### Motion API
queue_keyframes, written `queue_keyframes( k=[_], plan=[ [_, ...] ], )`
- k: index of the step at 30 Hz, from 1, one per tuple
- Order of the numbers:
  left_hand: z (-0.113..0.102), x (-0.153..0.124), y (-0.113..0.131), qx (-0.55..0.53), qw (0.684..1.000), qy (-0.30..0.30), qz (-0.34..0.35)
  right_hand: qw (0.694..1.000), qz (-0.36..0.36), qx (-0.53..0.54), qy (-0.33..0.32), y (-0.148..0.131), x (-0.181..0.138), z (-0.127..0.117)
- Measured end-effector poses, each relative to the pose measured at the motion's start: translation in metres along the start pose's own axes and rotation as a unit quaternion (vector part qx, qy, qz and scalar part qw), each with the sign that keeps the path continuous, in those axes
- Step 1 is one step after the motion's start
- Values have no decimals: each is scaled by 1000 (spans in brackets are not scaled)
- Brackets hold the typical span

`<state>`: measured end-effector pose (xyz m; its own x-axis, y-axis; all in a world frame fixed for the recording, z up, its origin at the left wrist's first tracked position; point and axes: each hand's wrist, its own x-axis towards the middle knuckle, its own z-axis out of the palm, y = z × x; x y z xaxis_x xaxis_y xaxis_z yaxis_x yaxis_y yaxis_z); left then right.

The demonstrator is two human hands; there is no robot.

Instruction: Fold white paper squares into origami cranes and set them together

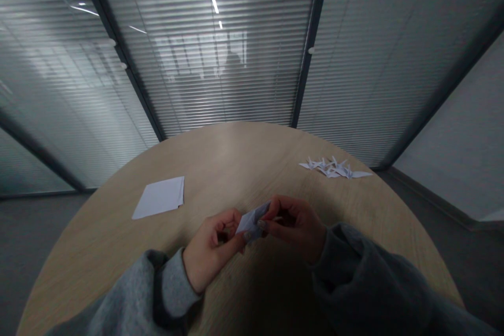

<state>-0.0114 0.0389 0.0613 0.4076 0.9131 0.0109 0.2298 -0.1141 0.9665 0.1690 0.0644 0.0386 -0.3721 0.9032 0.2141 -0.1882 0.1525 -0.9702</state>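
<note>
A small folded piece of white paper (249, 218) is held between my two hands above the table. My left hand (216, 244) pinches its left side, with the thumb on top and the fingers curled beneath. At the paper's right end, my right hand (293, 224) grips an edge between thumb and index finger. Part of the paper is covered by my fingertips, so its exact folded shape cannot be made out.
A stack of white paper sheets (159, 198) lies on the left of the round wooden table (236, 163). Several folded paper cranes (334, 168) sit in a cluster near the right rim. Beyond the table stand glass panels with blinds (236, 89).
</note>
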Motion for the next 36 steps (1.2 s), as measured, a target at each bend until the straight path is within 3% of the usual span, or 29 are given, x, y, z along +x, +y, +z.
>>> queue_keyframes(
  k=[15,21,36],
  plan=[
    [-2,0,-3,-55,998,11,17,998,-26,64,-4,-4,1,0],
    [-1,1,-2,-63,998,-3,26,998,26,-53,-11,0,0,1],
    [-1,2,-7,-1,1000,19,22,995,45,-93,-16,2,0,3]
  ],
)
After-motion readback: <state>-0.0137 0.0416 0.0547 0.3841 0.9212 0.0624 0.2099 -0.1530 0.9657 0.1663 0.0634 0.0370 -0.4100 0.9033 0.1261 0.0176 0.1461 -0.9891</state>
